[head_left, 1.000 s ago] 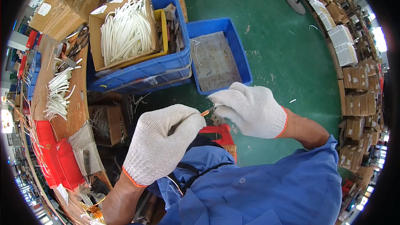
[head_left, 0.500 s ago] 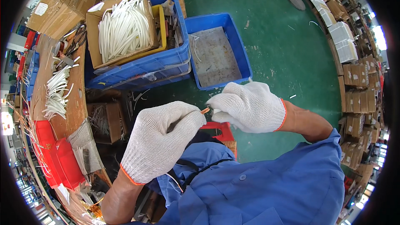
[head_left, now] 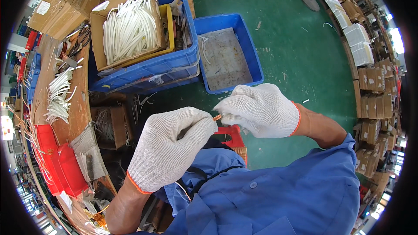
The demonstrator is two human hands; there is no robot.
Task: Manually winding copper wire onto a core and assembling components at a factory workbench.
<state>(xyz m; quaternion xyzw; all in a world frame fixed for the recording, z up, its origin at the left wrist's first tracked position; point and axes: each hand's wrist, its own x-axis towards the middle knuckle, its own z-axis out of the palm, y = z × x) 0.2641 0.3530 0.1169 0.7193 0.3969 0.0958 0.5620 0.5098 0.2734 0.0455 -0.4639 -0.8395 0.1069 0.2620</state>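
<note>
My left hand (head_left: 172,146), in a white knitted glove with an orange cuff, is closed in a pinch on a short copper wire (head_left: 217,117). Most of that wire is hidden inside the glove; just its copper-coloured end shows. My right hand (head_left: 261,111), gloved the same way, is closed at the other side of that end, its fingertips pressed together on it. Whether the right fingers hold anything more cannot be made out. Both hands are in front of my blue work jacket (head_left: 270,182), above a red plastic frame (head_left: 235,137).
An open blue bin (head_left: 257,61) stands on the green floor ahead. Left of it, stacked blue crates (head_left: 174,61) bear a cardboard box of white tubes (head_left: 130,30). The wooden bench (head_left: 80,104) at left holds white tubes (head_left: 61,95), scissors (head_left: 82,37) and a red container (head_left: 69,169).
My right fingertips have moved slightly left and closed over the copper wire's end. My left hand has shifted a little to the right, and less of the copper shows free between them.
</note>
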